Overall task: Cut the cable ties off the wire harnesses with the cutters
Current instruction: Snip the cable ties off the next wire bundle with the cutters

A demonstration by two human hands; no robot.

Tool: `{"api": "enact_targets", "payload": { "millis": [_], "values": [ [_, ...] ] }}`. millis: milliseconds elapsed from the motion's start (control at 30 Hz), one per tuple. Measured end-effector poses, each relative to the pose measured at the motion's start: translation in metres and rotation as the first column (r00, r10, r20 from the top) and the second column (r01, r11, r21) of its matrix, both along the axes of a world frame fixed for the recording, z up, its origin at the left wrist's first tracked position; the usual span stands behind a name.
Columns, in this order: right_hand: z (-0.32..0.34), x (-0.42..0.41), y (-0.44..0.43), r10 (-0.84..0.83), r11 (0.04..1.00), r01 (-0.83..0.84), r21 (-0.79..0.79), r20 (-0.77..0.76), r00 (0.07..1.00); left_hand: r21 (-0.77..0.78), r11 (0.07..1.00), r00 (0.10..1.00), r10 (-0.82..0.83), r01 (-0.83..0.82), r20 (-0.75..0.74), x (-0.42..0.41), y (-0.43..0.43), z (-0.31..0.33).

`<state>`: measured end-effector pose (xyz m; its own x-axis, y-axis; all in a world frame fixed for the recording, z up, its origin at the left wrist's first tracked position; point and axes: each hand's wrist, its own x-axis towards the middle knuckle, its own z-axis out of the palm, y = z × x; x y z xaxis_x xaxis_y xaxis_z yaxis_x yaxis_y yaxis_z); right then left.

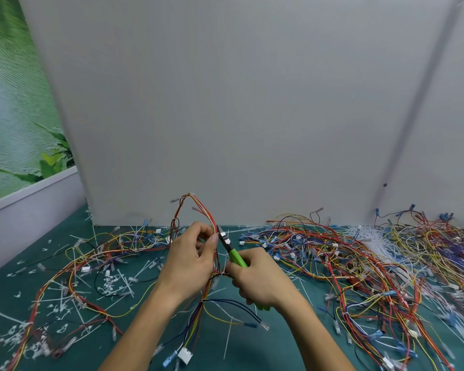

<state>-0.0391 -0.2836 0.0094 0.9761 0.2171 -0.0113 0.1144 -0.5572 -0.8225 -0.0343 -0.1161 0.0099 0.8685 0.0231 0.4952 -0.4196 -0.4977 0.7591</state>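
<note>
1. My left hand (190, 259) holds one wire harness (198, 207) up over the green mat (252, 352). The fingers and thumb are curled and pinch the wires. The wires make a tall loop above the hand and hang down under it.
2. My right hand (257, 277) is wrapped tight round the green handles of the cutters (236, 257). The tip of the cutters is right beside the wires, next to my left thumb. I cannot tell if the blades are apart or closed.
3. Lots of cut ties (113, 286) lie in small white bits on the left of the mat. So I think much cutting is done.
4. Loose harnesses (91, 261) lie among those bits. They look finished to me, but it is too blurry to be sure.
5. A big heap of harnesses (359, 263) sits on the right, by a bunch of long white strips (370, 236). I think many of these wait for their turn.
6. The harness I hold seems to have a white tie (203, 300) low down, so it has more to cut. I guess the job is about half done.
</note>
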Motion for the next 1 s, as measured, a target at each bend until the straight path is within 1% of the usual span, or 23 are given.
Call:
{"api": "enact_targets", "payload": {
  "millis": [367,567,700,767,900,1000],
  "values": [
    [0.0008,-0.0012,0.0026,0.069,0.998,-0.069,0.003,0.000,0.998,0.040,0.999,0.999,-0.028,0.029,-0.016,-0.0035,-0.0011,0.0027],
    [-0.0001,-0.0019,0.0031,0.015,1.000,-0.015,0.017,0.019,1.000,0.028,0.999,0.999,-0.027,0.028,-0.022,-0.0042,-0.0013,0.0032],
    [0.0007,-0.0024,0.0024,0.014,0.999,-0.015,0.035,0.008,1.000,0.029,0.999,0.999,-0.026,0.027,-0.018,-0.0042,-0.0015,0.0034],
    [0.0007,-0.0027,0.0029,0.011,0.998,-0.011,0.059,0.003,1.000,0.014,0.999,0.999,-0.034,0.034,-0.016,-0.0039,-0.0012,0.0032],
    [0.0027,-0.0019,0.0016,-0.030,0.983,0.033,0.179,-0.021,0.999,-0.018,0.999,0.999,-0.032,0.032,-0.019,-0.0026,-0.0013,0.0025],
    [0.0047,-0.0015,-0.0016,-0.007,0.982,0.010,0.188,-0.016,1.000,-0.046,0.999,1.000,-0.010,0.009,-0.023,-0.0013,-0.0005,0.0020]
  ]
}}
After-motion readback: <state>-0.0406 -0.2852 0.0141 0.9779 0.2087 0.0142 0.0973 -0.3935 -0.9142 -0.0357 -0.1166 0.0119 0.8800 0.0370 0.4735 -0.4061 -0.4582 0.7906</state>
